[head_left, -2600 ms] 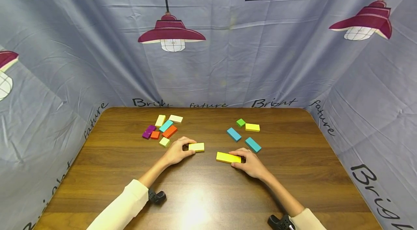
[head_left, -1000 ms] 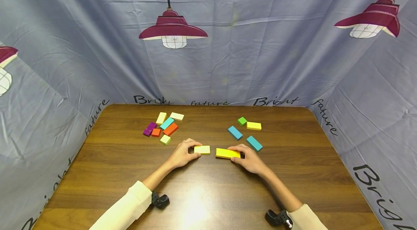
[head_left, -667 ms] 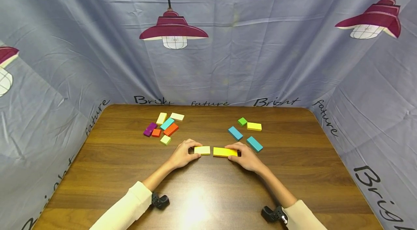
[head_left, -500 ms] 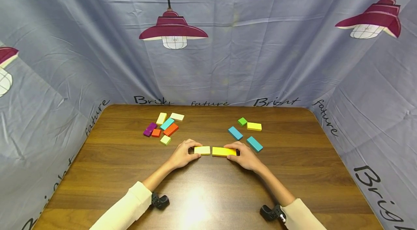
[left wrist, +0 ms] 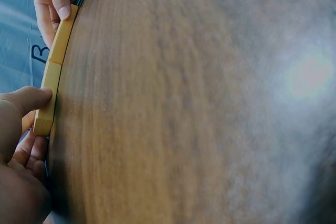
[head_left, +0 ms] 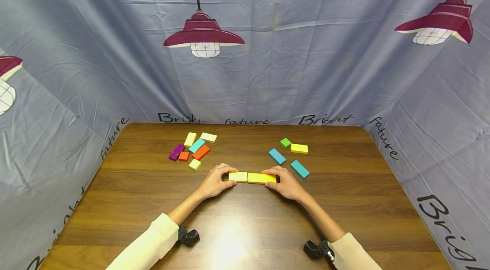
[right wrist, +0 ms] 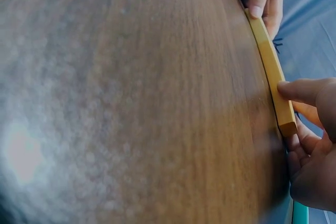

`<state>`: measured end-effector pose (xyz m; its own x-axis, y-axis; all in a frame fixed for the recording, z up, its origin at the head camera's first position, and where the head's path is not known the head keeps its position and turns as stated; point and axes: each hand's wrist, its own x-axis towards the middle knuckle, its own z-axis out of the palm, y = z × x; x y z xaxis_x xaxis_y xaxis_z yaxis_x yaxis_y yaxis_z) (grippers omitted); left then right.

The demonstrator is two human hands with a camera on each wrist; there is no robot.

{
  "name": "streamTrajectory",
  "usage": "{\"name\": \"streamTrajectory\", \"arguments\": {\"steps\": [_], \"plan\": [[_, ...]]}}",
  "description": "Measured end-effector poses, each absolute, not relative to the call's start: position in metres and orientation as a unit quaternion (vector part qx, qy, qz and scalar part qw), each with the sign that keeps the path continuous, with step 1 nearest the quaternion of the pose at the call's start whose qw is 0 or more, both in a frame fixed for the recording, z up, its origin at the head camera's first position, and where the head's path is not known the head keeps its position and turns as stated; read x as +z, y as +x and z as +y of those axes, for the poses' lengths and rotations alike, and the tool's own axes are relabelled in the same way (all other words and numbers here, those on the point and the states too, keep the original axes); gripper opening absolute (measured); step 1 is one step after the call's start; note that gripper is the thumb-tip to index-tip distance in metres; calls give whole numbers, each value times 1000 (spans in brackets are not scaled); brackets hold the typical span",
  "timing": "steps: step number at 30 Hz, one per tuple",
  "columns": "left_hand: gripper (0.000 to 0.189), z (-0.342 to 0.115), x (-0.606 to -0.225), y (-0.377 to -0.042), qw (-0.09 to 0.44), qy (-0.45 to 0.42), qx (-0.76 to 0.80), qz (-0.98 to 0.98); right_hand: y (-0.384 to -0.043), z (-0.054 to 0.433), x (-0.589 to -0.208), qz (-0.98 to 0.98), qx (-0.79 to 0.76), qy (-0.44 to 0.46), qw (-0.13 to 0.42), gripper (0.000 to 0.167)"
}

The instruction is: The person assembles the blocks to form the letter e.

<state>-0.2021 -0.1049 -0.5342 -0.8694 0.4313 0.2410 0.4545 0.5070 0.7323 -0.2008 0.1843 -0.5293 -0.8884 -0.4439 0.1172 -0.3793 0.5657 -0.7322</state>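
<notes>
Mid-table, my left hand (head_left: 215,182) pinches a pale yellow block (head_left: 239,177) between thumb and fingers. My right hand (head_left: 288,183) pinches a longer, brighter yellow block (head_left: 257,178) in the same way. The two blocks lie end to end in one line, their near ends meeting or almost meeting. In the left wrist view a thin seam separates the pale block (left wrist: 48,90) from the longer block (left wrist: 64,38). The right wrist view shows the longer block (right wrist: 281,95) under my right thumb. Fingertips on the far sides are partly hidden.
Left of the hands lies a cluster of blocks, among them a purple block (head_left: 177,152), an orange block (head_left: 200,152) and a light green block (head_left: 195,164). To the right are blue blocks (head_left: 300,169), a green block (head_left: 285,143) and a yellow block (head_left: 299,148). Curtains surround the wooden table (head_left: 153,202).
My right hand has slid the longer yellow block leftward until its end meets the pale block. Earlier, my left hand brought the pale block right; lately it has stayed still.
</notes>
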Motion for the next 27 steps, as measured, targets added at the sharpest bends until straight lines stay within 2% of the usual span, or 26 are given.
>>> {"name": "streamTrajectory", "arguments": {"steps": [27], "plan": [[36, -105, -537, -203, 19, -254, -420, -871, -202, 182, -529, 883, -403, -237, 37, 38]]}}
